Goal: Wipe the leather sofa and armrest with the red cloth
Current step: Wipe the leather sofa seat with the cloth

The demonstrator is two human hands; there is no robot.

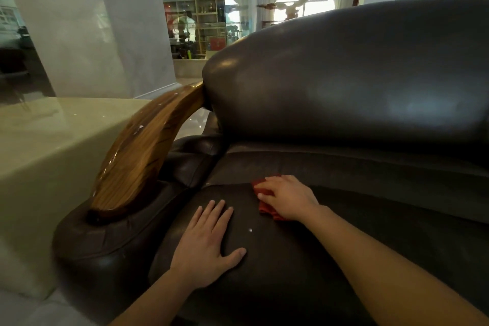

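Observation:
A dark brown leather sofa (344, 82) fills the right and middle of the view, with a rounded backrest and a seat cushion (264, 259) below. Its armrest (105, 241) at the left is padded leather topped by a curved glossy wooden piece (143, 151). My right hand (287, 197) presses the red cloth (266, 206) flat on the rear of the seat cushion; most of the cloth is hidden under the hand. My left hand (209, 243) lies flat on the cushion nearer the armrest, fingers spread, holding nothing. A small white speck (250, 230) sits on the leather between the hands.
A pale glossy stone block or table (39, 145) stands directly left of the armrest. Behind it rises a white marble pillar (87, 24). Shelving and glass (201, 24) stand far back, with an arched window (304, 2) beyond the backrest.

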